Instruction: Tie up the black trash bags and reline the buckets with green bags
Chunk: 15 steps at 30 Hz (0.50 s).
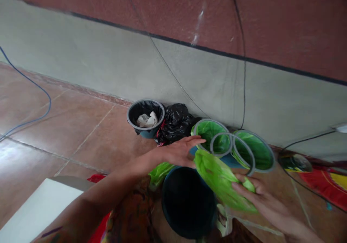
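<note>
My right hand (257, 196) grips a bright green plastic bag (219, 178), which stretches away from it to the left. My left hand (181, 151) is open, its fingers pointing right near the bag's far end; I cannot tell whether it touches. Below the bag, a dark bin (189, 203) stands between my legs with its mouth upward and no liner showing. Beyond the bag are two bins with green liners, a left one (199, 125) and a right one (271, 160). Two loose grey rings, one smaller-looking (212, 147) and one at its right (253, 160), lie over their mouths.
Near the wall, a bin (130, 116) lined in black holds crumpled white paper (148, 120). Beside it slumps a black garbage bag (177, 122) with red ties. More green plastic (159, 174) lies left of the dark bin. A white box-like object (40, 210) and cables (40, 117) flank the area.
</note>
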### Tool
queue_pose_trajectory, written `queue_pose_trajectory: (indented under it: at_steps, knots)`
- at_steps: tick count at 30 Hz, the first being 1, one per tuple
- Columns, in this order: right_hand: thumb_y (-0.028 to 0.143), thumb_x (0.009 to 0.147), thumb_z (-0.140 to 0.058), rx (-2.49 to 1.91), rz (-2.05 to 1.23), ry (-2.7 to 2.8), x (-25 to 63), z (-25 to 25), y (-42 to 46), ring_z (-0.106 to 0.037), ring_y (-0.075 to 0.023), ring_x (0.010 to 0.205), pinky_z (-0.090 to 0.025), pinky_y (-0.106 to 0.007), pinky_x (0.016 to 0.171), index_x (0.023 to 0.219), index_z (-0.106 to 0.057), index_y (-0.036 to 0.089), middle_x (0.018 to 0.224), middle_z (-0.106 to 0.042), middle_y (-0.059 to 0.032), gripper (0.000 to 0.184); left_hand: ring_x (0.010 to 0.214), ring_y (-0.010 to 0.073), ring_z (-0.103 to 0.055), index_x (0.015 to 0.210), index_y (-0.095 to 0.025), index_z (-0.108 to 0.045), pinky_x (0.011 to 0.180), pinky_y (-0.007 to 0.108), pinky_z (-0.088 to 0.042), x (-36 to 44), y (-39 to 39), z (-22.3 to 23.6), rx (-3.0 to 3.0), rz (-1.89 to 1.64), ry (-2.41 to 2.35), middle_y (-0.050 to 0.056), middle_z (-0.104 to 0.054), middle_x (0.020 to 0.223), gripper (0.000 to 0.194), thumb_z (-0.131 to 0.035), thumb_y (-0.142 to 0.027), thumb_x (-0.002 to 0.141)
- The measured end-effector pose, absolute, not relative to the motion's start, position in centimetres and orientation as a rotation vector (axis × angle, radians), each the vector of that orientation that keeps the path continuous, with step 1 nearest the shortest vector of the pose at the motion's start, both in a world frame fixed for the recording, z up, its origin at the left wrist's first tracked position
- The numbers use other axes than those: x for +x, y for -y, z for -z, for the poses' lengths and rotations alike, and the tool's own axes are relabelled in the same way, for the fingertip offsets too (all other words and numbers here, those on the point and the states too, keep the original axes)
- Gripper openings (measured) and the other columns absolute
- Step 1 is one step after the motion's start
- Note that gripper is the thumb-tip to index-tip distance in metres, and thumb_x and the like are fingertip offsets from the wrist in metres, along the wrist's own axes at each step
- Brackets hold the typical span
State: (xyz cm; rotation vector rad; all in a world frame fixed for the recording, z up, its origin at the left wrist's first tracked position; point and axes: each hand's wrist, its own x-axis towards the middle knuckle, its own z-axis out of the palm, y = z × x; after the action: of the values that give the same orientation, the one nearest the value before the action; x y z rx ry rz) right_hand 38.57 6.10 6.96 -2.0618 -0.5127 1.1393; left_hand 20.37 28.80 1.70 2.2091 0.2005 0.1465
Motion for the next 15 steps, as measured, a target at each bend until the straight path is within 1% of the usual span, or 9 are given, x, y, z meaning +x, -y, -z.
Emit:
queue_pose_trajectory:
  at_steps: [1,2,4,5,6,7,10,12,15]
  knots:
    - [0.048,0.051,-0.086,-1.998,-1.188,0.533,38.7,-7.8,-5.8,-0.070,-0.0242,0.072,-0.058,-0.029,0.061,0.080,-0.077,0.025,0.079,-0.076,-0.0049,0.038,0.138,0.0294,-0.039,0.149,-0.024,-0.038,0.111,0.039,-0.034,22.0,-27.6,-3.4,2.212,-0.143,-0.082,0.009,-0.039,0.154,0.094,-0.078,-0.042,0.067]
    - [0.047,0.052,-0.087,-1.935,-1.222,0.546,39.1,-8.4,-5.4,-0.070,-0.0235,0.073,-0.058,-0.029,0.063,0.082,-0.077,0.025,0.081,-0.076,-0.0050,0.039,0.133,0.0292,-0.045,0.144,-0.023,-0.046,0.109,0.038,-0.035,23.5,-26.4,-4.8,2.215,-0.112,0.023,0.009,-0.048,0.147,0.088,-0.080,-0.041,0.065]
    - [0.045,0.055,-0.087,-1.806,-1.260,0.545,40.1,-9.5,-4.4,-0.070,-0.0226,0.077,-0.058,-0.030,0.067,0.089,-0.077,0.024,0.087,-0.077,-0.0056,0.042,0.111,0.0259,-0.060,0.120,-0.018,-0.066,0.101,0.035,-0.041,25.5,-24.4,-6.2,2.250,0.003,0.110,0.007,-0.067,0.118,0.057,-0.077,-0.038,0.068]
    - [0.043,0.057,-0.087,-1.735,-1.277,0.532,40.9,-9.8,-3.9,-0.070,-0.0227,0.080,-0.058,-0.032,0.071,0.095,-0.076,0.023,0.091,-0.077,-0.0063,0.044,0.099,0.0230,-0.063,0.107,-0.016,-0.071,0.095,0.033,-0.044,25.9,-23.8,-6.3,2.266,0.037,0.075,0.005,-0.071,0.102,0.041,-0.074,-0.036,0.072]
    - [0.041,0.058,-0.086,-1.664,-1.276,0.512,41.6,-10.0,-3.4,-0.071,-0.0230,0.083,-0.058,-0.033,0.074,0.101,-0.075,0.023,0.096,-0.076,-0.0070,0.048,0.088,0.0201,-0.064,0.096,-0.015,-0.072,0.089,0.030,-0.046,26.0,-23.5,-6.2,2.275,0.050,-0.002,0.003,-0.071,0.089,0.029,-0.070,-0.035,0.075]
    - [0.039,0.059,-0.086,-1.595,-1.251,0.487,42.4,-10.1,-2.9,-0.071,-0.0231,0.086,-0.057,-0.034,0.077,0.108,-0.073,0.023,0.102,-0.076,-0.0075,0.053,0.081,0.0175,-0.062,0.091,-0.014,-0.072,0.081,0.027,-0.047,25.7,-23.4,-5.9,2.258,0.030,-0.103,0.002,-0.069,0.082,0.025,-0.067,-0.035,0.077]
    - [0.033,0.059,-0.085,-1.483,-1.117,0.436,44.6,-9.1,-1.6,-0.071,-0.0215,0.085,-0.056,-0.034,0.077,0.121,-0.066,0.024,0.105,-0.075,-0.0076,0.066,0.066,0.0120,-0.056,0.085,-0.013,-0.070,0.061,0.021,-0.042,23.9,-24.2,-4.5,2.103,-0.018,-0.355,-0.002,-0.062,0.072,0.027,-0.060,-0.038,0.082]
    - [0.032,0.059,-0.083,-1.530,-1.025,0.477,45.8,-7.4,-1.3,-0.070,-0.0200,0.079,-0.055,-0.033,0.073,0.125,-0.063,0.023,0.099,-0.075,-0.0065,0.069,0.062,0.0103,-0.052,0.079,-0.013,-0.067,0.057,0.020,-0.039,22.6,-24.8,-3.7,2.086,-0.094,-0.533,-0.003,-0.057,0.066,0.024,-0.057,-0.035,0.082]
    - [0.031,0.061,-0.075,-1.871,-0.736,0.639,47.4,-4.5,-1.7,-0.066,-0.0188,0.069,-0.051,-0.031,0.065,0.116,-0.068,0.019,0.090,-0.073,-0.0053,0.057,0.065,0.0114,-0.052,0.076,-0.014,-0.065,0.059,0.021,-0.038,21.5,-25.4,-2.9,2.193,-0.281,-0.893,-0.002,-0.057,0.066,0.019,-0.054,-0.028,0.084]
